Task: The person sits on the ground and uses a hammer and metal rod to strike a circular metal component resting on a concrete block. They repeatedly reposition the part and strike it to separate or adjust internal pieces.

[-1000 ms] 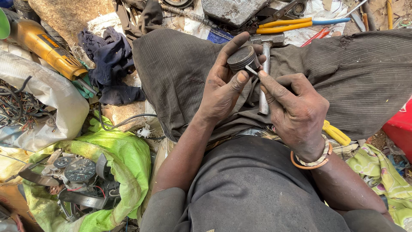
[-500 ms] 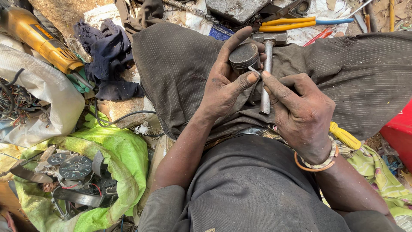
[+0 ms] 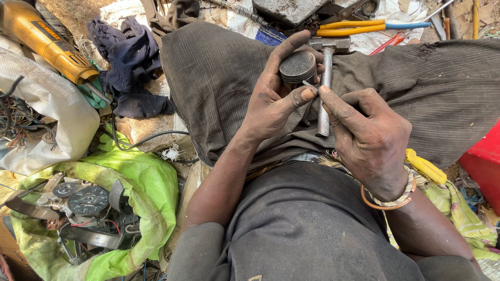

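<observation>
My left hand [image 3: 278, 101] grips a dark round metal piston [image 3: 297, 66] between fingers and thumb, held over my lap. My right hand [image 3: 367, 138] pinches a thin small metal piece [image 3: 309, 84] against the piston's side, its fingertips meeting my left thumb. A steel hammer [image 3: 325, 83] lies on my grey striped trousers [image 3: 219, 78] just behind both hands, head up, handle pointing toward me. Bangles [image 3: 388, 200] circle my right wrist.
A yellow power tool [image 3: 44, 41] and a white sack of wires [image 3: 36, 119] lie at left. A green bag [image 3: 130, 192] holds gauges and metal parts. Yellow-handled pliers [image 3: 359, 26], dark cloth [image 3: 127, 62], a red box [image 3: 482, 161] and a yellow screwdriver handle [image 3: 426, 166] surround me.
Both hands stay on the piston; my right fingers have shifted slightly along its side. The view has moved a little.
</observation>
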